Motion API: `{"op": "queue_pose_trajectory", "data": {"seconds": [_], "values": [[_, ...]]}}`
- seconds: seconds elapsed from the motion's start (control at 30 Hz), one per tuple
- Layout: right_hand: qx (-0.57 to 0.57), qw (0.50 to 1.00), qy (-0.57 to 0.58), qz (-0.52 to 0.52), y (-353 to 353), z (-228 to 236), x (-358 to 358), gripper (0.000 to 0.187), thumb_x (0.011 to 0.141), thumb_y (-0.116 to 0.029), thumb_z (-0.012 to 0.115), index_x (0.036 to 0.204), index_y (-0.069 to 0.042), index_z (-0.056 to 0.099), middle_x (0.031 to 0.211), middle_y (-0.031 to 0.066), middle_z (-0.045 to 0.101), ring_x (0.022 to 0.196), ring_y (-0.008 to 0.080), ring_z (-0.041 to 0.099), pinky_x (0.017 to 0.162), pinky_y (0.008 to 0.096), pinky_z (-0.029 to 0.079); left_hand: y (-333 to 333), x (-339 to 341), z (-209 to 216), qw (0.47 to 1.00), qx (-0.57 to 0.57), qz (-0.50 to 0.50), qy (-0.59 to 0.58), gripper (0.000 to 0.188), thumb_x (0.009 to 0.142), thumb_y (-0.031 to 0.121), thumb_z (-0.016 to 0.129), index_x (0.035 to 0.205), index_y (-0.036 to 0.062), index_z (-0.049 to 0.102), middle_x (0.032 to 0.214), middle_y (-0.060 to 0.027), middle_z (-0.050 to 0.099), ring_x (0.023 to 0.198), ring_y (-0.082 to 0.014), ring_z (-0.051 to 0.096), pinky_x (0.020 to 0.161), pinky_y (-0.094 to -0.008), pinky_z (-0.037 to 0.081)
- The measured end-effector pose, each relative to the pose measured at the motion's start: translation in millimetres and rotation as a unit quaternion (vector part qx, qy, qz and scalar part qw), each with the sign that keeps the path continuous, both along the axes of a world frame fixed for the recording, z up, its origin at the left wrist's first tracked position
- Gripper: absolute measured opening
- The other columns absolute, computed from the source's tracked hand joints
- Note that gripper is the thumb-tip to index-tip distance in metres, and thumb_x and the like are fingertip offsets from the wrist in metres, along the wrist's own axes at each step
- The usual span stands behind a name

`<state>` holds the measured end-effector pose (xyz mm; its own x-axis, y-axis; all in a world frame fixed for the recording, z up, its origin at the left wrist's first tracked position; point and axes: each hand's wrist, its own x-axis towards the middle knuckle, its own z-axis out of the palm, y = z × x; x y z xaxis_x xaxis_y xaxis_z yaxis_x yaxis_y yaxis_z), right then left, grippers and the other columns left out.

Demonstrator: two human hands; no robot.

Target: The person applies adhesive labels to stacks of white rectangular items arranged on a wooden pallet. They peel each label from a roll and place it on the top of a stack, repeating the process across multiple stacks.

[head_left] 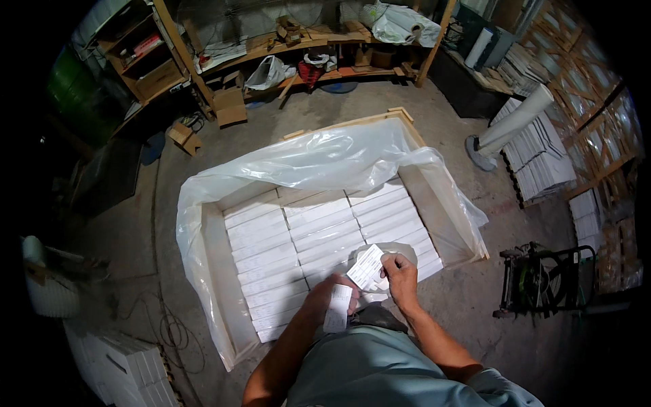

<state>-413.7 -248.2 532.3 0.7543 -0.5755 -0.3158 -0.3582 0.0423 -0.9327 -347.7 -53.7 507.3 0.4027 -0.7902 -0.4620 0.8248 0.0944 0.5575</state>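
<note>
My right hand (403, 277) pinches a printed white slip of paper (367, 267), held tilted over the near side of a wooden crate. Close to its left, my left hand (323, 296) is closed on another white paper slip (338, 309), which hangs in front of my body. Behind the right hand is a greyish rounded thing (405, 252), whose kind I cannot make out. Below both hands, white flat boxes (321, 227) lie packed in three columns inside the crate. Clear plastic sheeting (291, 159) lines the crate and drapes over its walls.
A wooden workbench (298, 42) with shelves spans the back. White stacked packs (539, 152) and a white roll on a stand (519, 121) stand at the right, above a black wheeled frame (548, 279). More white stacks (125, 370) and a loose cable (178, 325) are at lower left.
</note>
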Motion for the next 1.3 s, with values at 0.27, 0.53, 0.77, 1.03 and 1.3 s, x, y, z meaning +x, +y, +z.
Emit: {"op": "queue_pose_trajectory", "data": {"seconds": [0.27, 0.53, 0.77, 1.03, 1.3], "values": [[-0.076, 0.971, -0.028, 0.223, 7.8, 22.5, -8.6, 0.025, 0.094, -0.019, 0.056, 0.091, 0.004, 0.067, 0.068, 0.0025, 0.060, 0.063, 0.0102, 0.052, 0.059, 0.0270, 0.043, -13.6, -2.6, 9.8, 0.984, 0.131, -0.025, -0.120, 0.039, 0.093, 0.036, 0.059, 0.108, 0.0006, 0.064, 0.086, -0.0058, 0.066, 0.068, -0.0113, 0.058, 0.060, -0.0264, 0.047], [0.322, 0.930, 0.006, 0.176, -7.5, 11.6, -13.3, 0.026, 0.091, -0.016, 0.064, 0.103, 0.008, 0.066, 0.082, 0.0096, 0.067, 0.066, 0.0112, 0.056, 0.059, 0.0224, 0.042, -9.0, -1.2, 25.4, 0.988, 0.121, -0.033, -0.090, 0.049, 0.086, 0.036, 0.068, 0.115, -0.0034, 0.059, 0.092, -0.0069, 0.066, 0.075, -0.0129, 0.061, 0.066, -0.0282, 0.050], [0.318, 0.929, 0.017, 0.187, -8.8, 1.4, -19.2, 0.025, 0.089, -0.016, 0.067, 0.099, 0.007, 0.068, 0.080, 0.0095, 0.066, 0.069, 0.0122, 0.058, 0.058, 0.0224, 0.042, -7.7, -7.1, 13.8, 0.975, 0.177, -0.056, -0.122, 0.047, 0.087, 0.032, 0.066, 0.115, -0.0044, 0.060, 0.090, -0.0070, 0.065, 0.072, -0.0126, 0.059, 0.063, -0.0283, 0.049], [0.174, 0.953, 0.017, 0.248, -7.7, 4.1, -18.7, 0.021, 0.088, -0.015, 0.064, 0.092, 0.006, 0.069, 0.076, 0.0070, 0.066, 0.069, 0.0111, 0.058, 0.063, 0.0235, 0.046, -6.3, -12.6, 5.1, 0.969, 0.190, -0.051, -0.148, 0.043, 0.088, 0.032, 0.065, 0.111, -0.0038, 0.062, 0.086, -0.0064, 0.065, 0.069, -0.0125, 0.058, 0.062, -0.0288, 0.047], [-0.066, 0.962, 0.023, 0.265, 2.4, 0.5, -26.4, 0.018, 0.080, -0.017, 0.067, 0.084, 0.001, 0.067, 0.067, 0.0114, 0.062, 0.061, 0.0183, 0.058, 0.061, 0.0318, 0.048, -15.1, -16.9, 27.0, 0.914, 0.242, -0.101, -0.311, 0.035, 0.088, 0.031, 0.060, 0.100, -0.0021, 0.066, 0.079, -0.0102, 0.068, 0.071, -0.0169, 0.060, 0.066, -0.0360, 0.047]]}}
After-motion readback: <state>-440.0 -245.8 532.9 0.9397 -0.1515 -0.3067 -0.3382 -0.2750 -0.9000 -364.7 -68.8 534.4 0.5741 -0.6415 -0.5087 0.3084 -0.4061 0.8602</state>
